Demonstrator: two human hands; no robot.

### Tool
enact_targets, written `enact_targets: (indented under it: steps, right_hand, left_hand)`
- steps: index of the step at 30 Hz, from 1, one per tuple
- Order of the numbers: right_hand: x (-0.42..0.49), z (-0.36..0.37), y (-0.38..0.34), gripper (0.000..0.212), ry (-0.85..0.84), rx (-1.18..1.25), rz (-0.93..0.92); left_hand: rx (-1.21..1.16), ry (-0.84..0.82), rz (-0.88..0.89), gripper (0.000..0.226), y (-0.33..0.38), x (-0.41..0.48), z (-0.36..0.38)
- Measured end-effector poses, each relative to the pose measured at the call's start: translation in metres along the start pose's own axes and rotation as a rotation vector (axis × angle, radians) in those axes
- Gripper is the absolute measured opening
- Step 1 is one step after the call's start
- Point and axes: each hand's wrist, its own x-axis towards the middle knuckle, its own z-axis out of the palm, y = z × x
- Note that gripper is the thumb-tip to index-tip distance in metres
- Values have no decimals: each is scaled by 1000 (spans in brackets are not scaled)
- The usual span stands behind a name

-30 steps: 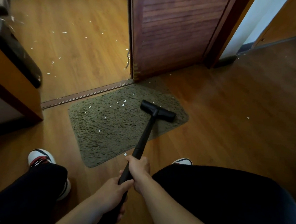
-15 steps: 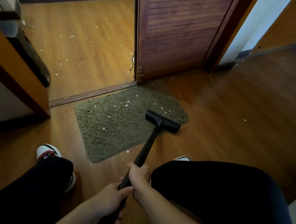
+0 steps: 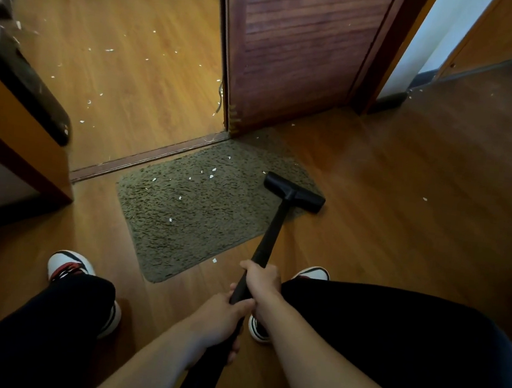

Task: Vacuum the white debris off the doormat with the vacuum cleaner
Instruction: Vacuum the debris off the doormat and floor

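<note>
Our right grip (image 3: pixel 263 280) was curled round the black tube (image 3: pixel 271 229) of the vacuum cleaner, knuckles up. Our left grip (image 3: pixel 220 318) held the same tube just behind it, toward 6 o'clock, thumb lying along the top. Both were closed tight on the tube, one touching the other.

From there the tube ran up toward 1 o'clock to the flat black nozzle (image 3: pixel 294 192). The nozzle lay across the 3 o'clock edge of the doormat (image 3: pixel 183 218), its left end on the pile. Its right end reached past the mat over the wooden floor (image 3: pixel 401 233).

The white debris (image 3: pixel 212 176) lay mostly on the mat's 12 o'clock half, left of the nozzle, with a few bits nearer the middle. One scrap sat on the floor just off the mat's 6 o'clock edge.

At 12 o'clock the mat met a threshold strip (image 3: pixel 148 158) and the foot of a brown slatted door (image 3: pixel 293 56). Beyond the strip, at 11 o'clock, more white bits dotted the floor. A wooden cabinet (image 3: pixel 14 126) stood at 9 o'clock. Our left shoe (image 3: pixel 66 264) showed at 8 o'clock and the toe of our right shoe (image 3: pixel 312 273) just right of the tube.
</note>
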Motion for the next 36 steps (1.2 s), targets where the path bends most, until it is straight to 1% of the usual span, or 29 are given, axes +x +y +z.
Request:
enact_targets:
  steps: [2, 4, 7, 11, 12, 14, 16, 17, 20, 22, 24, 26, 28, 30, 31, 33, 36]
  right_hand:
    - [9, 0, -8, 22, 8, 7, -2]
    - [16, -1, -15, 21, 20, -11, -11]
    - [22, -3, -26, 20, 26, -22, -20]
    - [28, -1, -32, 16, 27, -2, -23]
    - [28, 2, -33, 16, 28, 4, -26]
    - [32, 10, -34, 23, 30, -7, -33]
    - [43, 17, -31, 38, 28, -36, -46]
    - [56, 20, -24, 40, 30, -38, -48]
    - [34, 22, -30, 33, 8, -47, -21]
    - [18, 22, -30, 21, -7, -33, -7]
    - [13, 22, -23, 16, 7, -53, -9]
    - [4, 23, -15, 18, 0, -67, -6]
    - [-6, 26, -5, 20, -8, -80, -12]
    - [-15, 25, 3, 26, -21, -84, -2]
    - [-20, 24, 6, 23, -27, -85, 5]
    - [-23, 21, 14, 20, -46, -91, 12]
    - [-26, 18, 19, 26, -64, -93, 11]
  left_hand:
    - [-4, 16, 21, 15, 6, 10, 0]
    - [-2, 23, 35, 22, 12, 19, 1]
    - [-30, 4, 41, 7, 22, 27, 2]
    - [-26, 12, 51, 7, 26, 35, -3]
    - [-23, 15, 55, 10, 25, 37, -4]
    - [-15, 28, 65, 15, 25, 41, -8]
    - [-20, 31, 68, 18, 25, 44, -11]
    - [-23, 31, 62, 20, 25, 45, -12]
    - [-26, 41, 48, 23, 21, 40, -14]
    - [-36, 35, 32, 21, 17, 31, -16]
    - [-42, 35, 19, 19, 12, 21, -17]
    - [-55, 39, 5, 15, 5, 9, -18]
    - [-69, 31, -7, 6, -3, -4, -18]
    - [-68, 23, -21, 13, -11, -15, -19]
    - [-64, 20, -29, 14, -14, -20, -19]
    - [-66, 12, -50, 7, -21, -27, -19]
    - [-37, 34, -55, 13, -27, -27, -19]
